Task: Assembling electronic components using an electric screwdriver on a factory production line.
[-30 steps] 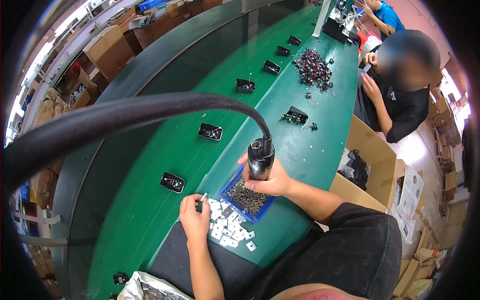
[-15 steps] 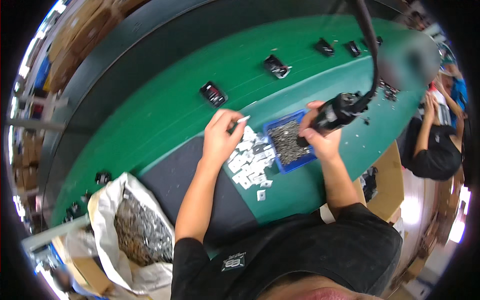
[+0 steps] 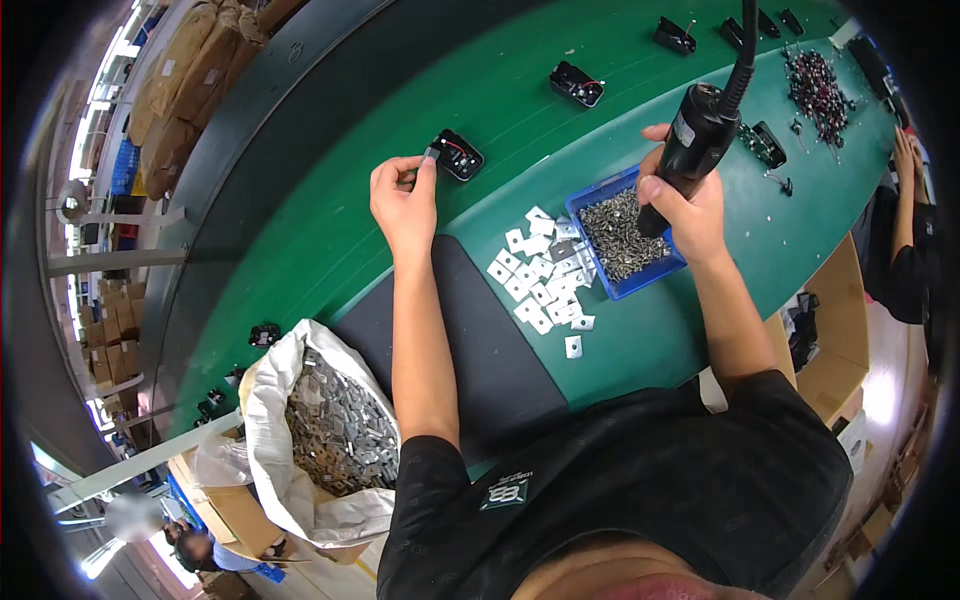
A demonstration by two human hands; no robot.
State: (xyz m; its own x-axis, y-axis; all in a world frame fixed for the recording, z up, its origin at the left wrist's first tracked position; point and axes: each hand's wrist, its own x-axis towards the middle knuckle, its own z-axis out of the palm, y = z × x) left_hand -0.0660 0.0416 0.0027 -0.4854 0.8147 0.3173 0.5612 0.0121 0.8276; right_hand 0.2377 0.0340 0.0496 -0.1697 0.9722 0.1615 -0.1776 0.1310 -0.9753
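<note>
Step, judged: fitting plate onto black part (image 3: 458, 155) on green worktop (image 3: 300, 260), at 11 o'clock. Left hand (image 3: 405, 195) stretched forward, fingertips pinching small plate (image 3: 431, 155) against part. Right hand (image 3: 685, 195) clenched around driver (image 3: 690, 150), tip dipped in blue screw tray (image 3: 625, 235). Next: screw pickup, driver across to part.

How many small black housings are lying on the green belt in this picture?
5 that I can tell: one at the left hand, one farther on, one, and two near the top edge. More may be hidden.
</note>
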